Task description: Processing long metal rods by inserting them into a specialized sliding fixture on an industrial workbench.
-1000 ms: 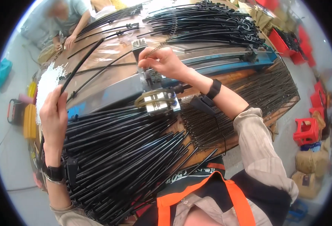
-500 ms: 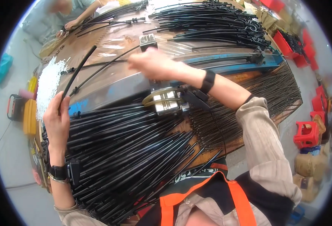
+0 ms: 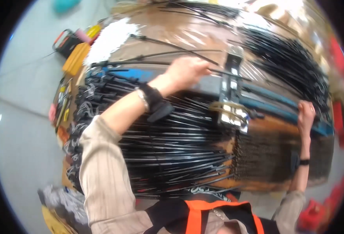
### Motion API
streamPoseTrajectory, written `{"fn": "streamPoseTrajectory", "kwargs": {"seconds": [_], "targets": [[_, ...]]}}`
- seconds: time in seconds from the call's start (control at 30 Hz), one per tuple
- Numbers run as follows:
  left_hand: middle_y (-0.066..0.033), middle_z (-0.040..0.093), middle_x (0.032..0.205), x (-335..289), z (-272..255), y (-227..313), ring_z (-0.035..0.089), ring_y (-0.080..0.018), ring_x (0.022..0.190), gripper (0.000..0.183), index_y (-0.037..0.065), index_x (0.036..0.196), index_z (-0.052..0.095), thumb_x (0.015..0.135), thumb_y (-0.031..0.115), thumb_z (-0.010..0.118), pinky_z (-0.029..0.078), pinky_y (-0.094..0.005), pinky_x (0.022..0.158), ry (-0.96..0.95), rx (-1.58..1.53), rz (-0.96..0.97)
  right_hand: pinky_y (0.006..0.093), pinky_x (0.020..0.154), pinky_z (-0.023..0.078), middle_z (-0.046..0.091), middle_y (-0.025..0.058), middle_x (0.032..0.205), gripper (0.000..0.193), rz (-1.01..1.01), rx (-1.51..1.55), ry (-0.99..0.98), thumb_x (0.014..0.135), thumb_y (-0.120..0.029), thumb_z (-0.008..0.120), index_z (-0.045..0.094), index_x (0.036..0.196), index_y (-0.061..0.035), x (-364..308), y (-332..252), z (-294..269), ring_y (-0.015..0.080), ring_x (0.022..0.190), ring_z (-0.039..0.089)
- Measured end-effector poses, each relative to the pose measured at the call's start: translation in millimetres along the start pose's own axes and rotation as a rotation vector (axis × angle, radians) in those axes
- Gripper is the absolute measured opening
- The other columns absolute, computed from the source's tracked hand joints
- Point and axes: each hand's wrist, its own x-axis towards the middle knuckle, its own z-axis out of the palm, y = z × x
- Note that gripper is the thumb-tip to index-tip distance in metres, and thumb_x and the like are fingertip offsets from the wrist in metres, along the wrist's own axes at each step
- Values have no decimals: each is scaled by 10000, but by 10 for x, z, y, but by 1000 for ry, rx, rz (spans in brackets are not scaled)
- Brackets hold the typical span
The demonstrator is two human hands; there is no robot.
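Note:
My left hand (image 3: 187,72) is closed around a long black cable (image 3: 140,62) just left of the metal clamp block (image 3: 232,111). The cable runs leftward over the bench and also pokes out to the right of my fist. Far to the right, my right hand (image 3: 306,115) has its fingers pressed together near the end of the blue channel (image 3: 263,99). Whatever those fingers hold, if anything, is too blurred to make out. Two yellowish bands wrap the clamp block. More black cables (image 3: 168,142) lie in a thick layer below my left forearm.
White thin pieces (image 3: 115,39) are heaped at the table's far left. Bundled black cables (image 3: 285,58) lie at the back right. Dark coiled rods (image 3: 273,156) cover the near right. A yellow case (image 3: 76,58) and a red stool (image 3: 311,214) stand off the table.
My left hand has moved from the left end to beside the clamp. My right hand has gone from the middle to the far right of the blue channel. The view has turned.

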Motion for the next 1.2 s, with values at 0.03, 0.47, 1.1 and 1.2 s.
{"fn": "streamPoseTrajectory", "kwargs": {"seconds": [0.03,0.47,1.1,1.2], "targets": [[-129,626,824,-18,61,-7,636,-355,798,202,70,914,622,937,271,615,525,-435,671,-25,-10,-30,421,749,455,629,140,845,41,50,-16,-34,871,-48,597,604,879,-8,-75,24,-8,335,834,583],[-117,606,812,16,229,10,621,-340,782,292,42,771,582,881,286,698,494,-417,687,75,-317,-160,400,826,425,584,132,878,89,94,-47,0,960,-93,564,574,935,-8,-125,169,185,319,876,549],[-173,655,793,157,284,166,633,-405,756,180,90,900,576,964,257,549,482,-500,628,-118,-9,-187,407,984,363,699,74,1121,323,-67,108,-97,839,-104,704,664,1155,-54,-345,-1296,-61,274,1140,595],[-200,614,768,129,308,191,594,-433,755,201,67,887,546,973,250,543,441,-504,617,-96,-36,-178,393,947,362,708,65,1077,326,-37,166,-95,841,-124,711,661,1156,-58,-347,-1384,-20,262,1089,612]]}}
